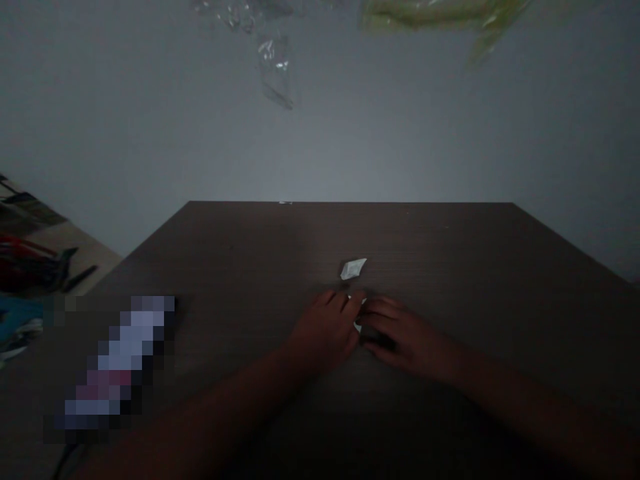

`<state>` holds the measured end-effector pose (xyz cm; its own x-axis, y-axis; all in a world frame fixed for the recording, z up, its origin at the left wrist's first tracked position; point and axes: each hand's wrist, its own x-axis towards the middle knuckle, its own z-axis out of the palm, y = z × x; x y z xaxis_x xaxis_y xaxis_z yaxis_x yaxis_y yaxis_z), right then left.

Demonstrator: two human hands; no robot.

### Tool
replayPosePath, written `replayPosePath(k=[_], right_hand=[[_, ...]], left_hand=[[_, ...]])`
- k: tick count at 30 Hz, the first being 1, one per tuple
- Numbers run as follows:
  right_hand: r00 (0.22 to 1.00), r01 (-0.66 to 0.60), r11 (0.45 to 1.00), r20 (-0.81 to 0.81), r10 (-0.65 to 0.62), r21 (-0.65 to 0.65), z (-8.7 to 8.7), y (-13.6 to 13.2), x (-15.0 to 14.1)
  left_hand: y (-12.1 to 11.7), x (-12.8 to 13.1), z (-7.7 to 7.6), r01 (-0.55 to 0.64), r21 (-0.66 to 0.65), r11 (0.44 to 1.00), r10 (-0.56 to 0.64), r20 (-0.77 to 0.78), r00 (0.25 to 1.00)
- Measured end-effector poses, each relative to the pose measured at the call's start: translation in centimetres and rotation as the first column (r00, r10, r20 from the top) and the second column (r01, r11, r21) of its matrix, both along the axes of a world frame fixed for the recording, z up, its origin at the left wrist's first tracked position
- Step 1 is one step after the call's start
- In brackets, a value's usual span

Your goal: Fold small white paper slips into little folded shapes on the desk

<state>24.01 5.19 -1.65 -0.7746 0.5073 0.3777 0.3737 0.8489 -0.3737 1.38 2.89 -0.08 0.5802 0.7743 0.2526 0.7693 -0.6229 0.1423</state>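
My left hand (325,327) and my right hand (403,333) rest on a dark wood table (250,233), fingertips meeting at the middle. Between them, a small white paper piece (358,326) shows only in slivers, with most of it hidden by my fingers. Both hands seem closed on it. Just beyond my fingertips, a small folded white paper (353,269) lies on the tabletop, untouched. A dark patch shows under my right fingers, and I cannot tell what it is.
A pixelated, blurred object (120,360) lies on the table's left side. Past the table's left edge, a floor area holds red, blue and black items (30,270). A grey wall (320,133) stands behind the far edge, with clear plastic (275,70) and a green bag (440,13) above.
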Motion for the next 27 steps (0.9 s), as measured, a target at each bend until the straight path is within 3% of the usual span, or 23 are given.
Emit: replayPosePath(k=[3,6,8,11,17,20,24,27], right_hand=[[1.000,0.018,1.000,0.013,-0.018,0.016,-0.1,0.0,0.2],[0.999,0.037,0.997,0.009,-0.038,0.071,-0.3,0.1,0.2],[0.999,0.049,0.992,0.003,-0.050,0.113,-0.5,0.3,0.3],[0.998,0.056,0.985,-0.005,-0.056,0.164,-0.6,0.8,0.4],[0.989,0.106,0.972,0.082,-0.125,0.209,-0.1,1.0,0.8],[0.988,0.102,0.969,0.088,-0.124,0.223,0.4,0.6,0.7],[0.994,0.037,0.987,0.091,-0.052,0.156,0.5,0.3,0.5],[0.997,0.067,0.998,0.023,-0.067,0.013,0.3,0.4,0.4]], left_hand=[[0.1,0.0,-0.3,0.006,-0.014,1.000,-0.005,0.116,0.993],[0.4,-0.2,-0.6,-0.034,-0.074,0.997,0.053,0.269,0.962],[0.7,-0.3,-0.7,-0.075,-0.113,0.991,0.106,0.292,0.950],[1.0,-0.7,-0.6,-0.098,-0.147,0.984,0.132,0.244,0.961],[0.8,-1.8,0.6,-0.015,-0.070,0.997,0.020,0.062,0.998],[0.9,-2.0,1.0,0.050,-0.112,0.992,-0.052,-0.014,0.999],[1.2,-1.9,1.0,0.040,-0.187,0.981,-0.043,-0.012,0.999],[1.2,-2.0,0.9,0.060,-0.214,0.975,-0.059,0.014,0.998]])
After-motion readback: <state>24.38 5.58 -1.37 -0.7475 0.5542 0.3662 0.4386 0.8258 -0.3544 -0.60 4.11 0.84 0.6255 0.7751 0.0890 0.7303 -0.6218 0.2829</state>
